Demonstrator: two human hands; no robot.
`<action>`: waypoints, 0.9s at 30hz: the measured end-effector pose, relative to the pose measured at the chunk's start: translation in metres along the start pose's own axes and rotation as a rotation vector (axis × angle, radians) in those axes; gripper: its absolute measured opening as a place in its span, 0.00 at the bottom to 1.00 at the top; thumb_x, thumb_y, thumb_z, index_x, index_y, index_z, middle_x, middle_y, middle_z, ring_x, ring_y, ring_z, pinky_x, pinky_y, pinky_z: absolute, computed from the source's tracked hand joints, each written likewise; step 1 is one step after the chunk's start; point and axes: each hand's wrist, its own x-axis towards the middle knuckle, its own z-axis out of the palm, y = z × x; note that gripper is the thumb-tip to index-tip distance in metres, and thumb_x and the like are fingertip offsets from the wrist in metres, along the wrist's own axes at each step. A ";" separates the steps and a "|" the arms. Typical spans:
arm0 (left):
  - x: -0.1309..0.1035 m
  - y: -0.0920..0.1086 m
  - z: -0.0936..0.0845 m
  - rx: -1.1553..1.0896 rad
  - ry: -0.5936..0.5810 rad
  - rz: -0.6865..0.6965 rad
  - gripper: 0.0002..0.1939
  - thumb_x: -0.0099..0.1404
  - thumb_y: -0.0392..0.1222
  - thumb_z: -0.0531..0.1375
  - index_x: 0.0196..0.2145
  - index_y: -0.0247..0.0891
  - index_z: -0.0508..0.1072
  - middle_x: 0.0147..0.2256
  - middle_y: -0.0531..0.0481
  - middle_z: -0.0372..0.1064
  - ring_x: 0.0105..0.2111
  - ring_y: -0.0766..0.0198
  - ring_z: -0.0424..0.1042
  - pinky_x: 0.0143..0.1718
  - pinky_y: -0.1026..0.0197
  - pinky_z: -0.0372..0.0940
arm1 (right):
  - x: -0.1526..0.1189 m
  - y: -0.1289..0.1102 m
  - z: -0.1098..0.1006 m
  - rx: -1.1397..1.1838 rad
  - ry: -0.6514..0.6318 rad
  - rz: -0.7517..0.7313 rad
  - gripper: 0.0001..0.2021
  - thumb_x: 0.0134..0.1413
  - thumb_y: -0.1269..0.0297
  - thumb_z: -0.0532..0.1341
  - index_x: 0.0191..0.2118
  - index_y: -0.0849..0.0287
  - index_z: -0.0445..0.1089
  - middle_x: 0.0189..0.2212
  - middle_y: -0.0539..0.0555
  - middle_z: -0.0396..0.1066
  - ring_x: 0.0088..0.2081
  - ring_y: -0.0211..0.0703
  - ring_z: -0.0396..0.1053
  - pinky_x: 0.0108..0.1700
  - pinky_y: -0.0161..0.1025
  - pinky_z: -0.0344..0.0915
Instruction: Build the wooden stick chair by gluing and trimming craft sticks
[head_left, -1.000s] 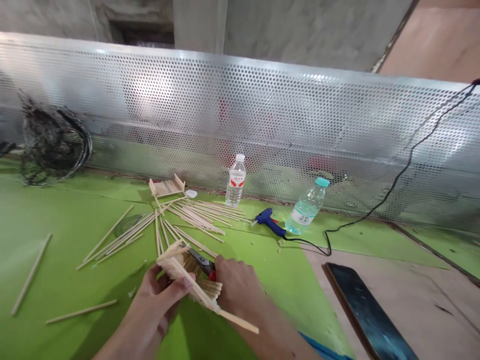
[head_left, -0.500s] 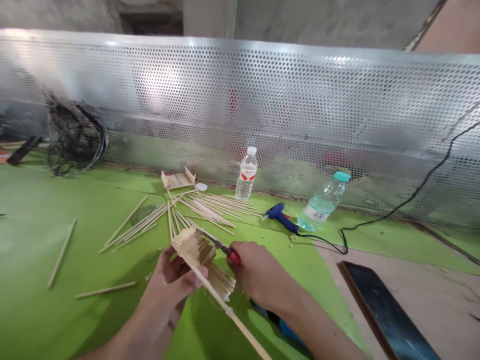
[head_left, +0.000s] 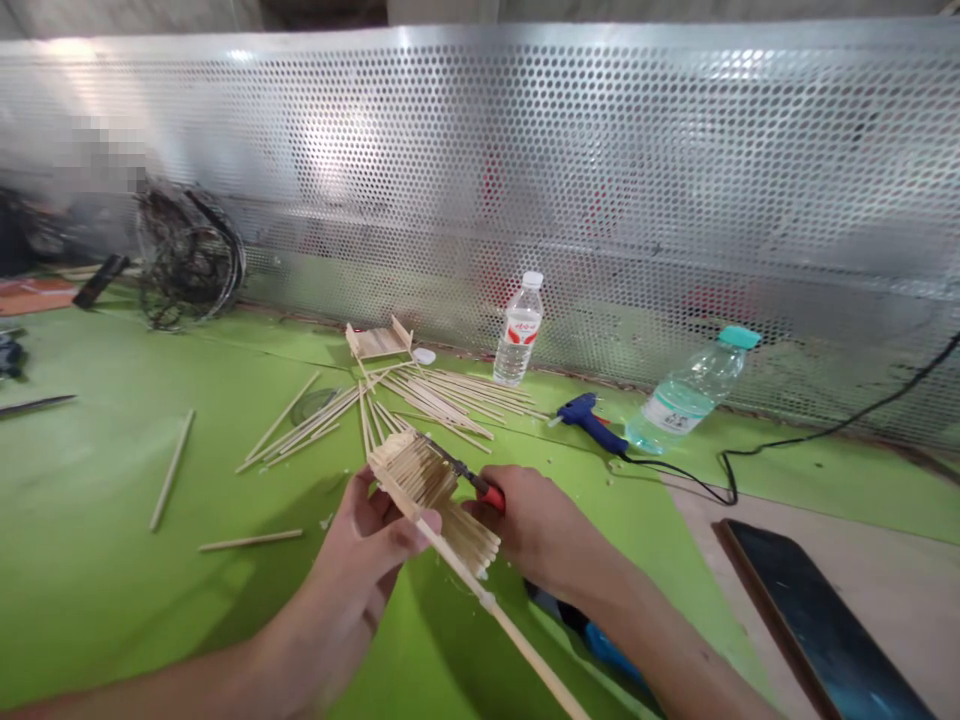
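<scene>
Low in the middle, my left hand (head_left: pixel 375 545) grips a small structure of glued wooden sticks (head_left: pixel 427 485), its thumb on the long stick (head_left: pixel 525 650) that runs toward the bottom edge. My right hand (head_left: pixel 529 520) is closed around the red handle of a pliers-like tool (head_left: pixel 480 485). The tool's dark metal jaws lie against the top edge of the stick structure; whether they touch a stick is hard to tell. Loose sticks (head_left: pixel 450 395) lie fanned out behind it, near a second small stick structure (head_left: pixel 381 343).
A blue glue gun (head_left: pixel 592 422) with a black cord, a clear bottle (head_left: pixel 519 330) and a green-capped bottle (head_left: pixel 686 395) stand behind. A dark phone-like slab (head_left: pixel 817 610) lies right, a wire coil (head_left: pixel 191 255) back left, a perforated metal panel (head_left: pixel 600 170) behind.
The view has shifted, so most things appear farther right and slightly higher. Both hands keep their holds on the stick structure and the tool, with little change between them.
</scene>
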 end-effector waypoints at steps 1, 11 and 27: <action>-0.001 0.001 0.001 0.000 0.006 -0.002 0.39 0.50 0.33 0.72 0.57 0.44 0.63 0.54 0.46 0.72 0.53 0.53 0.73 0.57 0.53 0.66 | 0.000 -0.002 0.001 -0.010 -0.003 0.017 0.10 0.57 0.62 0.59 0.26 0.56 0.62 0.24 0.50 0.69 0.23 0.36 0.60 0.25 0.36 0.49; 0.011 -0.011 -0.006 -0.005 0.007 -0.037 0.32 0.56 0.28 0.69 0.54 0.43 0.64 0.50 0.45 0.75 0.47 0.57 0.78 0.52 0.55 0.72 | -0.003 -0.010 0.013 -0.064 -0.043 0.080 0.06 0.57 0.64 0.63 0.29 0.58 0.70 0.28 0.54 0.76 0.26 0.40 0.71 0.25 0.34 0.52; 0.023 -0.012 -0.006 -0.091 0.158 -0.081 0.34 0.53 0.17 0.64 0.53 0.42 0.65 0.38 0.51 0.77 0.38 0.61 0.80 0.47 0.60 0.75 | -0.003 -0.015 0.028 -0.151 0.011 0.111 0.02 0.56 0.69 0.62 0.35 0.57 0.72 0.29 0.54 0.77 0.27 0.45 0.74 0.23 0.36 0.60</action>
